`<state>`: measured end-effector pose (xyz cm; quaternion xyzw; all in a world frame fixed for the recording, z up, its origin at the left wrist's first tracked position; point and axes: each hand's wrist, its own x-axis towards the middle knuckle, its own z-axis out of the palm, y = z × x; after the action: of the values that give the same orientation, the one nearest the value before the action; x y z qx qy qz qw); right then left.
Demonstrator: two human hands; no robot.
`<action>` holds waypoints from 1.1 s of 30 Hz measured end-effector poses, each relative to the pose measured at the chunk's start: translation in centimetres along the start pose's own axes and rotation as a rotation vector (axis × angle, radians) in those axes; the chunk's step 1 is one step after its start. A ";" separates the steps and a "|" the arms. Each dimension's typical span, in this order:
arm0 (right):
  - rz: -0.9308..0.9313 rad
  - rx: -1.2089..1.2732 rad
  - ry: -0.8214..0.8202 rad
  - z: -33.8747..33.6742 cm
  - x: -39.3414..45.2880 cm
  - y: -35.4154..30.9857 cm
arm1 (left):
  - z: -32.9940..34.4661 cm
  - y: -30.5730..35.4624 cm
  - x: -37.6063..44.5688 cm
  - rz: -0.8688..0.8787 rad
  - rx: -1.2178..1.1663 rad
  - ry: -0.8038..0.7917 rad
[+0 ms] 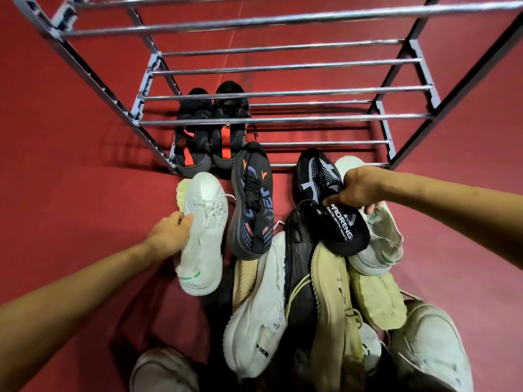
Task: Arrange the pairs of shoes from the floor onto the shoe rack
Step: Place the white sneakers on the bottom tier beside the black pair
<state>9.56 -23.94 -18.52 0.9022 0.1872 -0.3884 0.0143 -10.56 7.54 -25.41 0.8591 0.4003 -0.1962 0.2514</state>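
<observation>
A metal shoe rack with chrome bars stands ahead on the red floor. A black pair with orange tabs sits on its lowest shelf at the left. My left hand grips the side of a white knit sneaker with a green heel mark, lifted off the floor. My right hand is closed on a black and white mesh shoe, with fingers also touching the matching white sneaker beneath it. A black shoe with blue and orange print lies between my hands.
A pile of several shoes lies in front of me: a white chunky sneaker, a black shoe, beige sneakers and worn white ones. Red floor spreads on both sides. The rack's upper shelves hold nothing.
</observation>
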 end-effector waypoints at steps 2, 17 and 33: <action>-0.041 -0.140 0.137 0.1 -0.1 -0.1 | -0.2 0.7 0.0 -0.006 -0.072 0.063; -1.180 -0.696 0.204 13.8 -8.1 -11.2 | 1.3 -0.3 1.3 -0.041 -0.226 0.111; 0.078 1.770 0.024 5.7 -8.8 -5.4 | 1.4 -1.9 1.7 0.013 -0.449 0.022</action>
<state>-1.77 -22.76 -15.65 0.5921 -0.2125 -0.3806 -0.6778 -11.22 8.79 -27.97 0.7862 0.4314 -0.0910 0.4330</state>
